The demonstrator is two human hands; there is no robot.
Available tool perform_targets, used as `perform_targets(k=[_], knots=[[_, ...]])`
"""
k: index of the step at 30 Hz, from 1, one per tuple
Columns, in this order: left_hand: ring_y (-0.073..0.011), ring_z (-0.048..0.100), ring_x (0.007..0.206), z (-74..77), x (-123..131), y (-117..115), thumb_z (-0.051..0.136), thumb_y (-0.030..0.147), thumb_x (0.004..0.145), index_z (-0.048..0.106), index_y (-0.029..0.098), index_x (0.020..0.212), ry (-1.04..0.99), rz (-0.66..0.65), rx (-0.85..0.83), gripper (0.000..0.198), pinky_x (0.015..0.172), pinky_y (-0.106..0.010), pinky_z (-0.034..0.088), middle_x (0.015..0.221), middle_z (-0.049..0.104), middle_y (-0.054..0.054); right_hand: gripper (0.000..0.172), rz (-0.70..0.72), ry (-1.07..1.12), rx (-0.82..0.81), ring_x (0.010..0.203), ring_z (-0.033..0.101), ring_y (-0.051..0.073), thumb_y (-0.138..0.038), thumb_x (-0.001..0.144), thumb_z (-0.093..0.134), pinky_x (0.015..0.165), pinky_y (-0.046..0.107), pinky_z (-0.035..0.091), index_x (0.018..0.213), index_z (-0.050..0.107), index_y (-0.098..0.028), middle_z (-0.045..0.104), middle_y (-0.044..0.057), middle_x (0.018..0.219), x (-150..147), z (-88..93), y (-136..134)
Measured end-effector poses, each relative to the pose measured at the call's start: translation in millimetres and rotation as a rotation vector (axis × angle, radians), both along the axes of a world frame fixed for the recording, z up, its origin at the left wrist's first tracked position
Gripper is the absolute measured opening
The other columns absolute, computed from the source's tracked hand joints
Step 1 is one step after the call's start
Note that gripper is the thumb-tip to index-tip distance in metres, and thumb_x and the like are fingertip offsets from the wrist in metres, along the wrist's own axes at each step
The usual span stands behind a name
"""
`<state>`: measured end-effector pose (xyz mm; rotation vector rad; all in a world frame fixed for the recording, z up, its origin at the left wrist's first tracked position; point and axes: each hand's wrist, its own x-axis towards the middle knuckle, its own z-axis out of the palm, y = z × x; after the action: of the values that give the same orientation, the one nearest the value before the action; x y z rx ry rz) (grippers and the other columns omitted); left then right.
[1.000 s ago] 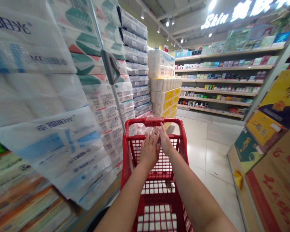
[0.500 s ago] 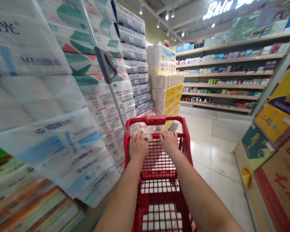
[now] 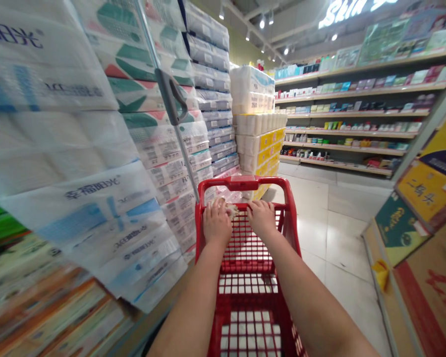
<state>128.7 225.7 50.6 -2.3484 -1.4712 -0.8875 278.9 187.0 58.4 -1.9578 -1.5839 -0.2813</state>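
A red plastic shopping cart (image 3: pixel 288 218) stands in front of me in a shop aisle. My left hand (image 3: pixel 216 224) is curled over its near crossbar, and a crumpled light wrapper (image 3: pixel 226 207) sticks out beside its fingers. Just to the right, my right hand (image 3: pixel 261 217) grips the same bar. Both forearms reach forward over the cart's mesh bottom. A grey metal pole with a handle (image 3: pixel 171 99) rises from the cart's left side.
Tall stacks of wrapped tissue packs (image 3: pixel 78 148) crowd the left side, touching the cart. More paper-roll stacks (image 3: pixel 256 124) stand ahead. Shelves of small goods (image 3: pixel 349 119) line the far wall. Cardboard boxes (image 3: pixel 423 238) sit at the right. Pale floor tiles (image 3: pixel 330 228) stretch between.
A second ago both hands were held together above the bar, fingers stretched. They have since come down and closed on the bar, and the view has shifted slightly forward.
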Motion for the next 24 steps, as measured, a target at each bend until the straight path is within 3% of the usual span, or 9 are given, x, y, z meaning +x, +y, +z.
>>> perform_targets(k=[2,6,10,14,19,24], knots=[[-0.0304,0.026,0.143,0.3,-0.1,-3.4,0.04,0.023,0.091,0.049,0.015,0.138,-0.026,0.051,-0.018,0.048,0.117,-0.049,0.026,0.151,0.04,-0.01,0.029,0.003,-0.013,0.013,0.116,0.05,0.023,-0.031,0.096,0.042,0.101,0.041,0.024,0.111,0.066,-0.025,0.065,0.006,0.12,0.2,-2.8,-0.8],[-0.0299,0.022,0.144,-0.2,-2.6,-11.2,0.044,0.029,0.091,0.05,0.024,0.137,0.018,-0.132,-0.025,0.046,0.118,-0.053,0.023,0.149,0.042,-0.003,0.031,0.008,-0.047,0.02,0.115,0.052,0.025,-0.031,0.095,0.041,0.099,0.043,0.026,0.112,0.066,-0.023,0.065,0.006,0.123,1.9,-10.9,-3.7],[-0.0308,0.025,0.143,-3.2,-7.4,-12.5,0.04,0.032,0.092,0.046,0.018,0.14,-0.114,0.036,-0.058,0.049,0.118,-0.051,0.024,0.151,0.039,-0.008,0.034,0.014,-0.064,0.029,0.114,0.053,0.027,-0.035,0.093,0.04,0.098,0.046,0.028,0.113,0.065,-0.024,0.065,0.007,0.122,5.4,-19.4,-0.1],[-0.0325,0.017,0.145,-4.5,-10.5,-13.4,0.038,0.044,0.093,0.048,0.019,0.138,-0.015,-0.126,-0.045,0.052,0.12,-0.052,0.019,0.151,0.039,-0.006,0.034,0.01,-0.096,0.026,0.112,0.055,0.028,-0.038,0.091,0.04,0.096,0.048,0.03,0.109,0.066,-0.026,0.066,0.007,0.12,6.4,-23.2,4.1],[-0.0305,0.019,0.144,-2.2,-11.9,-17.2,0.032,0.042,0.095,0.043,0.018,0.141,-0.07,0.028,-0.079,0.053,0.119,-0.052,0.022,0.153,0.035,-0.006,0.037,0.023,-0.117,-0.011,0.109,0.056,0.029,-0.039,0.091,0.036,0.095,0.049,0.033,0.11,0.064,-0.025,0.066,0.007,0.119,3.9,-21.2,3.5],[-0.0331,0.017,0.144,-3.3,-9.5,-18.9,0.039,0.052,0.091,0.048,0.02,0.138,-0.033,-0.145,-0.066,0.057,0.12,-0.056,0.017,0.151,0.038,-0.006,0.038,-0.001,-0.1,-0.023,0.111,0.056,0.03,-0.04,0.09,0.037,0.096,0.049,0.033,0.112,0.064,-0.025,0.065,0.007,0.12,3.7,-20.9,4.0]])
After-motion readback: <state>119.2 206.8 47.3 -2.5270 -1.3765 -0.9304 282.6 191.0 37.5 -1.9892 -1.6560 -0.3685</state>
